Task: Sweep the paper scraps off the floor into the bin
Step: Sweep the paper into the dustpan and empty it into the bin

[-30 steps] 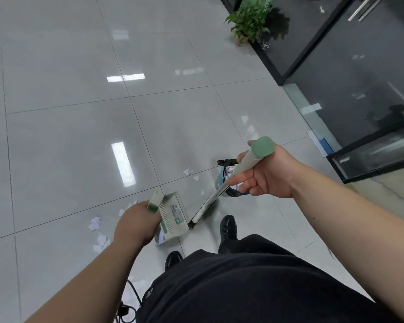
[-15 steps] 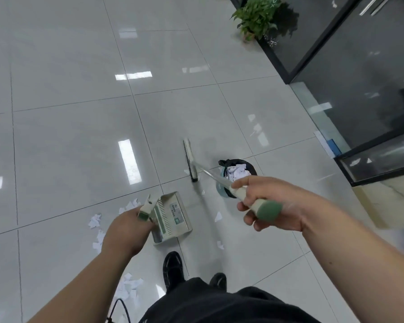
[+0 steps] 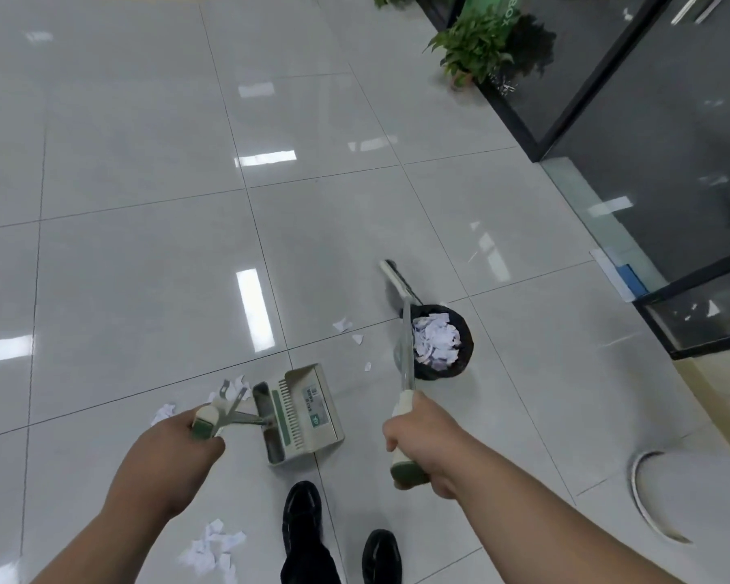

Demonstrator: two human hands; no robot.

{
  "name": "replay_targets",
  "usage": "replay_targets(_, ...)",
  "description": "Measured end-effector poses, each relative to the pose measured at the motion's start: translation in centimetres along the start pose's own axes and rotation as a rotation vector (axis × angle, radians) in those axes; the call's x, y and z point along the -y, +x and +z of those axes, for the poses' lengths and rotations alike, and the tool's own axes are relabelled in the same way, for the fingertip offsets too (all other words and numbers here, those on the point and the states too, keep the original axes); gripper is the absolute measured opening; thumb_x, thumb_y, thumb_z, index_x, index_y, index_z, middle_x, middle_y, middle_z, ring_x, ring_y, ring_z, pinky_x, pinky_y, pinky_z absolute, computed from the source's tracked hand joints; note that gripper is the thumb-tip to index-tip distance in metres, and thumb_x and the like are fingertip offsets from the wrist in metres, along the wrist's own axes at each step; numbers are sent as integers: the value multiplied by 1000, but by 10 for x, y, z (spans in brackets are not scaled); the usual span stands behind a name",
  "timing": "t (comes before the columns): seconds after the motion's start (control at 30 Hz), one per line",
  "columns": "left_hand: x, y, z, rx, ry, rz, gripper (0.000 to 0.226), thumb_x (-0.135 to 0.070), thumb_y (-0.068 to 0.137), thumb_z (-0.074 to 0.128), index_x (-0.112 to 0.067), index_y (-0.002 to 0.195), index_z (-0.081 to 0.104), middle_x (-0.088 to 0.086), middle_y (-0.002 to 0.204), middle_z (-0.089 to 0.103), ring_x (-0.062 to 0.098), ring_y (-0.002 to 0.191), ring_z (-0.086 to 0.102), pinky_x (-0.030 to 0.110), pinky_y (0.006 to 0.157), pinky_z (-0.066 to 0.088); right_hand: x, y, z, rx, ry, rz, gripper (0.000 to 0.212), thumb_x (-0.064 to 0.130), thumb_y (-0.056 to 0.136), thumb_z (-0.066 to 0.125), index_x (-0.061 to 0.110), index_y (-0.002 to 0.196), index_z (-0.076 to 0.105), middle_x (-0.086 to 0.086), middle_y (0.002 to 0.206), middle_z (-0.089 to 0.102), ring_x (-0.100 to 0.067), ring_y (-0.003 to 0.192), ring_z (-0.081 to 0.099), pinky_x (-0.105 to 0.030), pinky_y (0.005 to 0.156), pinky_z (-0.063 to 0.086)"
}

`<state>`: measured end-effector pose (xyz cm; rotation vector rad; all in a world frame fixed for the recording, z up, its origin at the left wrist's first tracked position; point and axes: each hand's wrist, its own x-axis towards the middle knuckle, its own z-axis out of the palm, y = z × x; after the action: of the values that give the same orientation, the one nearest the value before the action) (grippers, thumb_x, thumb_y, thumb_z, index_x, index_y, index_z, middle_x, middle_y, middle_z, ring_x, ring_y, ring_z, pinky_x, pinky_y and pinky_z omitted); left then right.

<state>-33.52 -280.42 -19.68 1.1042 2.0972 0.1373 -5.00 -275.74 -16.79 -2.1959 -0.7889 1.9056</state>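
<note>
My left hand (image 3: 173,453) grips the green-tipped handle of a cream dustpan (image 3: 302,415), which sits low over the floor just ahead of my shoes. My right hand (image 3: 422,444) grips the cream and green broom handle (image 3: 406,373); the broom head (image 3: 397,284) lies beyond the bin. The small bin (image 3: 460,360) with a black liner holds a heap of white scraps. Loose paper scraps lie near the tile seam (image 3: 342,324), left of the dustpan (image 3: 163,413) and by my left forearm (image 3: 211,545).
Glossy grey floor tiles stretch ahead and to the left. A dark glass wall and door frame (image 3: 650,162) run along the right, with a potted plant (image 3: 473,48) at its far end. A white curved rim (image 3: 645,499) shows at the lower right. My black shoes (image 3: 302,512) stand below the dustpan.
The broom head has swung from beside the dustpan out past the bin, to the right. My right hand dropped lower and nearer. The dustpan stayed roughly in place.
</note>
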Motion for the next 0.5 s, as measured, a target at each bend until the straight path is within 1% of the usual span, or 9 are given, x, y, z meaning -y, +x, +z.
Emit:
replay_targets(0.1, -1, -6, 6, -11, 3, -2, 7, -11, 77, 58, -9, 72, 54, 19, 61, 61, 27, 49, 49, 35, 54, 40, -25, -5, -8, -49, -30, 22, 65, -2, 79, 50, 19, 138, 36, -12, 111, 47, -32, 78, 57, -39, 53, 60)
replay_targets(0.17, -2, -10, 11, -27, -1, -5, 7, -10, 77, 58, -7, 73, 54, 20, 60, 60, 26, 49, 48, 34, 54, 40, -43, -8, -13, -77, -83, 17, 69, 0, 78, 51, 23, 141, 31, -10, 106, 48, -30, 84, 57, -49, 67, 63)
replay_targets(0.2, -2, -12, 13, -31, -9, -10, 7, -10, 78, 58, -7, 73, 54, 20, 60, 59, 25, 49, 48, 34, 54, 40, -51, -9, -15, -94, -121, 9, 72, 2, 77, 52, 24, 142, 29, -9, 104, 50, -28, 85, 57, -50, 74, 63)
replay_targets(0.23, -2, -14, 15, -33, -14, -15, 6, -10, 78, 58, -7, 73, 54, 20, 60, 59, 25, 49, 48, 34, 54, 40, -58, -10, -16, -115, -152, 2, 72, 4, 77, 53, 25, 142, 28, -7, 102, 52, -25, 86, 57, -48, 80, 62)
replay_targets(0.27, -1, -17, 17, -34, -17, -16, 6, -10, 77, 58, -7, 74, 55, 21, 60, 59, 25, 49, 47, 34, 54, 40, -65, -9, -18, -129, -172, -5, 71, 6, 78, 53, 25, 142, 28, -6, 100, 53, -22, 85, 56, -44, 82, 60)
replay_targets(0.33, 0, -20, 19, -40, -17, -21, 4, -11, 77, 59, -8, 75, 57, 20, 59, 59, 24, 47, 47, 34, 55, 40, -73, -5, -21, -144, -181, -20, 65, 8, 80, 54, 25, 137, 29, -4, 97, 54, -19, 81, 55, -37, 77, 57)
replay_targets(0.4, 0, -21, 19, -48, -4, -18, 5, -12, 79, 60, -8, 75, 59, 19, 58, 61, 25, 47, 49, 34, 55, 41, -76, 2, -24, -151, -176, -33, 58, 8, 79, 53, 25, 130, 31, -6, 97, 56, -20, 80, 57, -33, 70, 53)
replay_targets(0.47, 0, -21, 18, -63, -19, -5, 11, -13, 82, 62, -8, 73, 59, 20, 59, 62, 28, 46, 50, 34, 57, 41, -72, 15, -30, -159, -179, -59, 53, 5, 80, 52, 25, 124, 30, -7, 98, 55, -22, 82, 57, -32, 66, 53)
replay_targets(0.5, 0, -20, 17, -69, -28, -4, 13, -14, 83, 63, -7, 72, 59, 19, 58, 63, 30, 46, 52, 33, 57, 41, -67, 26, -35, -159, -146, -77, 52, 3, 81, 52, 24, 124, 32, -8, 100, 54, -23, 82, 56, -31, 63, 56)
